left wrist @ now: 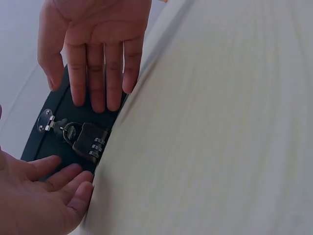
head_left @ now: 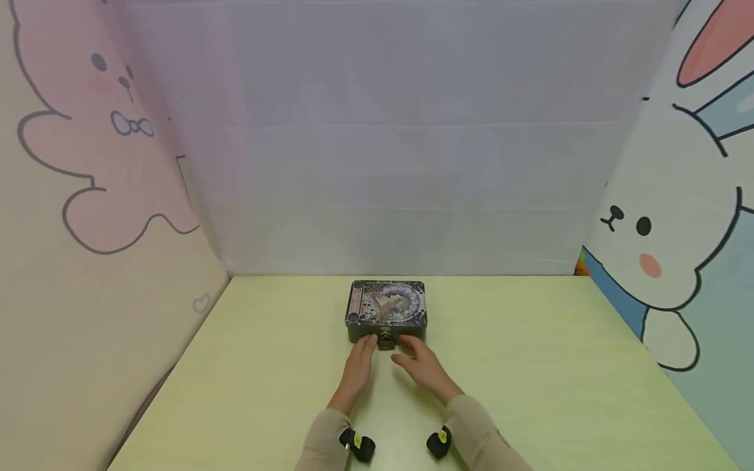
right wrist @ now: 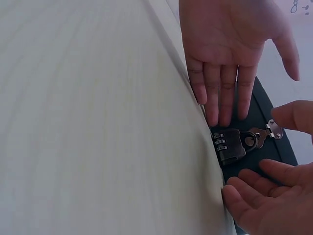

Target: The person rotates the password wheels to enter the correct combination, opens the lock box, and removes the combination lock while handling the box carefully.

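Observation:
A dark tin box [head_left: 385, 304] with a printed lid sits on the table. From the metal hasp [right wrist: 275, 129] on its front hangs a small black combination padlock [left wrist: 91, 141] with several number dials; its shackle is through the hasp. My left hand [head_left: 358, 367] is at the padlock's left, fingers extended toward the box front. On the other side, my right hand [head_left: 425, 370] reaches in with its fingers relaxed and thumb apart. The padlock lies between the two hands, and neither grips it. Whether the fingertips touch the tin cannot be told.
The pale yellow-green table [head_left: 253, 366] runs back to a white sheet [head_left: 389, 144]. Side panels with a pink cartoon figure [head_left: 100, 131] and a white cartoon rabbit [head_left: 654, 248] flank it. Black wrist cameras [head_left: 359, 446] are strapped at both sleeves.

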A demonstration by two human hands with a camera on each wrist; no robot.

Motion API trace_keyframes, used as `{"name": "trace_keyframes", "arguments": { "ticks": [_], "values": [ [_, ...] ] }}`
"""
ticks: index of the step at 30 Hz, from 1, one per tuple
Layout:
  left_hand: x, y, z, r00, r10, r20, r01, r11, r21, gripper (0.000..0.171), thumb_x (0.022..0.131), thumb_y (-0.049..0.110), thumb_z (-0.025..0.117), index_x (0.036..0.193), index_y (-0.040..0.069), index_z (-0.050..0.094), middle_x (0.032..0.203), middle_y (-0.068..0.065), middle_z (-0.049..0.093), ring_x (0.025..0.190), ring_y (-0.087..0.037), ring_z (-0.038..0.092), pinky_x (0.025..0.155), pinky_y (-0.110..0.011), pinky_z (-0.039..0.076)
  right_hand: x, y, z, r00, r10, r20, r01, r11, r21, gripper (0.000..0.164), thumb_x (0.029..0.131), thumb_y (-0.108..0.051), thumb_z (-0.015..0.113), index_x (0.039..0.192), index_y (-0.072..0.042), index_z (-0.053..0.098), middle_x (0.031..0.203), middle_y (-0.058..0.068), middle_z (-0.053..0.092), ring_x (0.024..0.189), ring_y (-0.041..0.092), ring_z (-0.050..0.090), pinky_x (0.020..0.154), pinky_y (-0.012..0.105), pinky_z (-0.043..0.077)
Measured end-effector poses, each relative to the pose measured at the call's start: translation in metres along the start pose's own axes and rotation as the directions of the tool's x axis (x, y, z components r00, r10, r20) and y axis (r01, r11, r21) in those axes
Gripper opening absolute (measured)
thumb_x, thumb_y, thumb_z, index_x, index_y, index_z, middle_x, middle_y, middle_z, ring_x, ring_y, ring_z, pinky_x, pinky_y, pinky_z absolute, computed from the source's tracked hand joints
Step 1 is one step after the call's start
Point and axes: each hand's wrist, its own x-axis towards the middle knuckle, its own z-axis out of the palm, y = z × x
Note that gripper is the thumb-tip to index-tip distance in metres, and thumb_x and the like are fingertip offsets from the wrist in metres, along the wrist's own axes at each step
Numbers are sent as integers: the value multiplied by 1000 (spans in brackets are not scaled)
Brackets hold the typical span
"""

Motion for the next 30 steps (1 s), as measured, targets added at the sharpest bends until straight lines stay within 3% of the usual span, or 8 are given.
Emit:
{"name": "trace_keyframes", "arguments": {
  "ticks": [6,12,22,30],
  "values": [
    [6,-3,-1,998,-27,61,35,991,-130,59,109,33,32,132,-20,45,130,-35,54,120,-46,56,98,-52,47,6,2,4,1000,-4,1,4,998,58,50,93,-10,66,132,16,50,133,33,52,120,48,54,98,55,46],
    [7,-2,-3,993,-31,114,52,981,-185,60,110,31,26,131,-22,46,132,-36,52,121,-46,55,98,-51,47,7,6,6,999,-1,-34,4,998,70,45,92,-9,66,128,16,54,129,32,55,116,46,58,96,51,49],
    [8,-7,-6,995,-23,102,42,981,-191,57,111,27,25,129,-23,47,123,-36,58,115,-45,59,92,-48,51,8,8,5,998,-39,-48,42,997,69,36,93,-5,64,121,16,61,122,30,61,110,43,61,92,49,52],
    [7,-4,-7,991,-34,128,56,983,-176,58,111,28,24,127,-21,51,114,-32,64,103,-41,65,79,-33,53,8,10,2,997,-16,-81,24,994,103,30,93,-5,62,116,13,66,115,26,65,85,28,66,73,31,54]
  ]
}}
